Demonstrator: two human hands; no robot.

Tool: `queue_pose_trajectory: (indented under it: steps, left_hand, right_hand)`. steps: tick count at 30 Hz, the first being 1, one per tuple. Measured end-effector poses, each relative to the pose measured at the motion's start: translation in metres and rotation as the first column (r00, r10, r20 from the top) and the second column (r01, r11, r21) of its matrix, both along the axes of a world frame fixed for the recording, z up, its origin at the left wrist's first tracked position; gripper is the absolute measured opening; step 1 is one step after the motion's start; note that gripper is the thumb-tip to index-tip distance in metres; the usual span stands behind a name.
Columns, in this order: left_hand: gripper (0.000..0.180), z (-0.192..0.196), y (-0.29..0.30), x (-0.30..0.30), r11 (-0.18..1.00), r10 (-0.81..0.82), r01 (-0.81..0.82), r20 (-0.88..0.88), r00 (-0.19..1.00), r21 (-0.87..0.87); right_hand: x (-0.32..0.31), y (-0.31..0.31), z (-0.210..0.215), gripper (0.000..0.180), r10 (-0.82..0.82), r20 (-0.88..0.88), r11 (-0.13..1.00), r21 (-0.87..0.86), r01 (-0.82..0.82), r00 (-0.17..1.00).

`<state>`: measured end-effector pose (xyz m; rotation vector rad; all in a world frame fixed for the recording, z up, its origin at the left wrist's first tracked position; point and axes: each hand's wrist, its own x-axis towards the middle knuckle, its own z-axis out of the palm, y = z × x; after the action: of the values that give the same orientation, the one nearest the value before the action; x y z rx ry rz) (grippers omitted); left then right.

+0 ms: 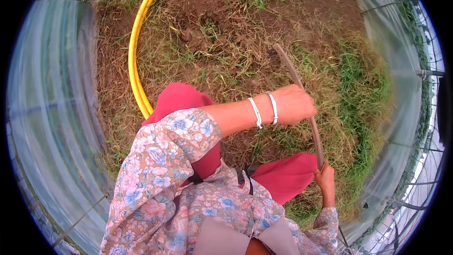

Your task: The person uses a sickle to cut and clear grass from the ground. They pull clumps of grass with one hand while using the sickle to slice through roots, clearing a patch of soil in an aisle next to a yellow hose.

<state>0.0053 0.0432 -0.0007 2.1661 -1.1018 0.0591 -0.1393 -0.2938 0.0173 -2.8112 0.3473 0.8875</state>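
Observation:
A long, slightly curved wooden handle (289, 64) slants over the grass on the right. My left hand (293, 106), with two white bands at the wrist, reaches across my body and is closed round its middle. Lower down, at the near end, my right hand (323, 177) grips the same handle. Something small and dark shows beside the far end, too unclear to name. Below that end lies soil strewn with dry cut grass (226, 61).
A yellow hose (134, 59) curves along the left, ending out of sight behind my knee. Clear plastic sheeting (56, 89) rises at the left, with more sheeting (401, 61) at the right. Taller green grass (361, 85) grows along the right side.

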Motion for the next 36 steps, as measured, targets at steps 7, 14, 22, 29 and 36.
queue_pose_trajectory:
  steps: [7,14,22,29,36]
  left_hand:
    - [0.010,-0.004,-0.009,-0.001,0.987,-0.004,0.009,-0.031,1.000,0.163]
    - [0.013,-0.012,-0.016,0.000,0.993,-0.033,0.040,-0.065,0.997,0.109]
    - [0.010,-0.017,-0.014,0.009,0.994,-0.081,0.083,-0.032,0.996,0.072]
    - [0.006,-0.021,-0.036,-0.011,0.983,-0.139,0.142,-0.039,0.990,0.117]
    - [0.005,-0.013,-0.033,-0.007,0.981,-0.127,0.133,-0.053,0.991,0.142]
  right_hand:
    - [0.089,0.083,-0.070,0.043,0.060,0.208,0.971,0.216,-0.106,0.976]
    - [0.106,0.012,-0.161,0.047,0.177,0.088,0.943,0.269,-0.194,0.980]
    - [-0.023,-0.143,0.007,0.044,0.050,0.124,0.984,-0.177,-0.028,0.991]
    - [0.083,0.004,-0.079,0.041,0.184,0.216,0.957,0.183,-0.225,0.959]
    - [0.027,-0.140,-0.083,0.055,0.110,0.123,0.972,-0.219,-0.081,0.986]
